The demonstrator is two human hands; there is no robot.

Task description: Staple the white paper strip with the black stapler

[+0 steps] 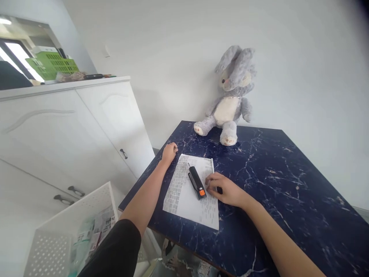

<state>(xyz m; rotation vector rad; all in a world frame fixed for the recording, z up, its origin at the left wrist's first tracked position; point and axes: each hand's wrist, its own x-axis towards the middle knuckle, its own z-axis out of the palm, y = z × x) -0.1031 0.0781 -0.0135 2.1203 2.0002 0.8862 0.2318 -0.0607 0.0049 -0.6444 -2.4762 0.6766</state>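
A black stapler (196, 181) with an orange patch at its near end lies slantwise on a printed sheet of paper (184, 204). The sheet rests on a dark blue marble-patterned table. Just right of the stapler is my right hand (223, 188), over the paper's right edge; its fingers are bent and apart, and nothing shows between them. My left hand (169, 153) rests on the table beyond the paper's far left corner. Its fingers are curled in, with nothing visible in them.
A grey plush rabbit (229, 109) sits at the back of the table (276, 184) against the wall. On the left stand a white cabinet (57, 127) with a green basket (54, 63) on top and a white perforated bin (49, 246) holding packages.
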